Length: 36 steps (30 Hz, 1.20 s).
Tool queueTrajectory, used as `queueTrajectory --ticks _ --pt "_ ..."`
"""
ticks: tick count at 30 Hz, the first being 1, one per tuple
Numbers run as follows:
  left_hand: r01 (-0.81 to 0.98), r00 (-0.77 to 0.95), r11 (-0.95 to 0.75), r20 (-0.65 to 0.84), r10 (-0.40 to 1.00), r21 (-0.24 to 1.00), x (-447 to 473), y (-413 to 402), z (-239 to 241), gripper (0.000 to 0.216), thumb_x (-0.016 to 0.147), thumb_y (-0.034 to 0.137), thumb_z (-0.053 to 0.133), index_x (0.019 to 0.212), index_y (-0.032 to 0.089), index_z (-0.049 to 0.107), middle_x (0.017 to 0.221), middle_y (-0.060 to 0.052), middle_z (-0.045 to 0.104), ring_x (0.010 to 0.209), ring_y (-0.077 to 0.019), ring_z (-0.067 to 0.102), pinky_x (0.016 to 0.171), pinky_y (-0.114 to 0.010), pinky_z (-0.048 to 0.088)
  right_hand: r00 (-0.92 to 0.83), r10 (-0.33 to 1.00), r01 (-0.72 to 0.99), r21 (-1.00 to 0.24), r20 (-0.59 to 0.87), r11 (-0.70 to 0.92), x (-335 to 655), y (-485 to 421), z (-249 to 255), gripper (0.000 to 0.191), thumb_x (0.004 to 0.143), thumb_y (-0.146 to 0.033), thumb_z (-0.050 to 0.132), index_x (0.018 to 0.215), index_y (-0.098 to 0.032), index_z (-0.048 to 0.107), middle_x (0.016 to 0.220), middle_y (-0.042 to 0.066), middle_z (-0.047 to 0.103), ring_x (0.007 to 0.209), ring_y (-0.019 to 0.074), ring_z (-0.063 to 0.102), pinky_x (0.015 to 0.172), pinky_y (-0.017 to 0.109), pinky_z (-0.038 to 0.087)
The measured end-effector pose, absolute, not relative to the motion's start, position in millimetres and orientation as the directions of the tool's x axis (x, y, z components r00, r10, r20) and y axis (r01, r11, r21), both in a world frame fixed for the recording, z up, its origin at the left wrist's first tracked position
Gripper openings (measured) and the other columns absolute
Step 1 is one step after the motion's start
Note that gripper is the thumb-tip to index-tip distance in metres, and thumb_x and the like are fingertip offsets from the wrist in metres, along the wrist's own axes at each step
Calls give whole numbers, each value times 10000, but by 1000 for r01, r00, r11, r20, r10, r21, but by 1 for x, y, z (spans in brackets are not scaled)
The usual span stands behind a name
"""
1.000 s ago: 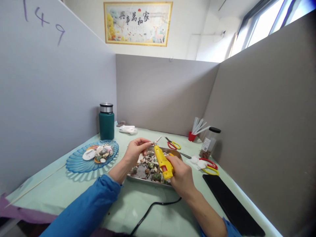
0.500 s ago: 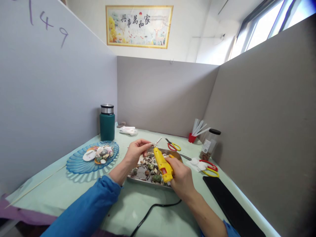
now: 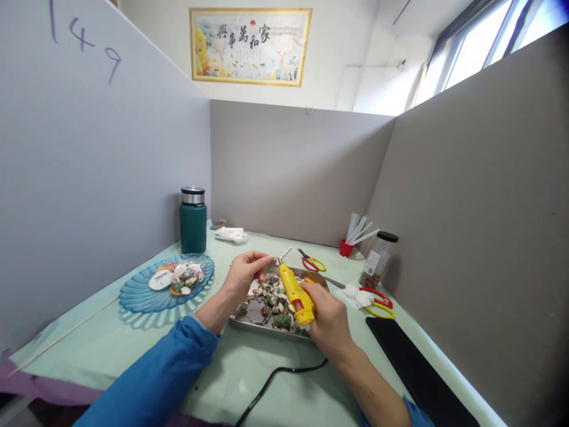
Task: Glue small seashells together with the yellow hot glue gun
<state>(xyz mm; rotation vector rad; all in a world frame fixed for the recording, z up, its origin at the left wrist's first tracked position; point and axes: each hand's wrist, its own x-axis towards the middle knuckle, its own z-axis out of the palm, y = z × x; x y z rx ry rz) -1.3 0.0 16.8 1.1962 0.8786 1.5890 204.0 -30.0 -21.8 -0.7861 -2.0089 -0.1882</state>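
My right hand [image 3: 328, 315] is closed around a yellow hot glue gun [image 3: 297, 295], its nozzle pointing up and away from me. Close to the nozzle, my left hand [image 3: 247, 276] pinches thumb and fingertips together on something too small to make out. Both hands are above a metal tray [image 3: 262, 328] holding many small seashells [image 3: 272, 301], partly hidden by the glue gun and my hands. To the left, a blue scalloped plate [image 3: 141, 296] carries a cluster of shells [image 3: 186, 279] and a flat white disc-like piece [image 3: 160, 280].
A green bottle [image 3: 192, 228] stands behind the plate. Scissors [image 3: 312, 261], tweezers [image 3: 334, 283], a red cup of glue sticks [image 3: 347, 248], a clear jar [image 3: 377, 261], more scissors [image 3: 380, 303] and a black slab [image 3: 409, 362] lie rightward. A black cord [image 3: 284, 369] runs in front.
The glue gun in my right hand has shifted slightly to the right, its nozzle a little farther from my left fingertips. My left hand stays almost still.
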Motion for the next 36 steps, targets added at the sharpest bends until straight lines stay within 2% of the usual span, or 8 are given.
queueTrajectory --ticks 9,16,31,36 --pt "-268 -75 -303 293 953 915 0 -3 18 251 631 313 749 724 108 638 723 -62 701 367 -20 423 385 -175 296 -357 452 590 -178 817 788 204 -29 -23 297 813 -178 513 1106 -163 554 1013 92 649 916 230 613 772 336 496" --pt "-252 -60 -317 312 948 914 -1 0 16 255 638 318 749 727 107 636 697 -53 686 374 -23 420 389 -175 291 -378 455 576 -180 806 797 203 -30 -21 283 825 -214 531 1103 -164 552 1010 87 650 928 229 609 833 354 489" --pt "-198 -63 -319 313 948 927 0 -3 18 248 640 330 741 714 118 636 706 -60 696 383 -36 418 416 -195 317 -324 504 618 -224 801 754 204 -30 -21 257 829 -194 500 1073 -162 573 990 91 654 870 221 617 743 331 495" --pt "-204 -72 -319 311 948 926 0 -4 19 235 640 320 741 712 119 645 682 -42 686 382 -29 419 412 -189 311 -354 481 587 -209 802 782 204 -32 -21 262 824 -203 510 1075 -152 568 992 94 652 897 227 610 765 337 491"
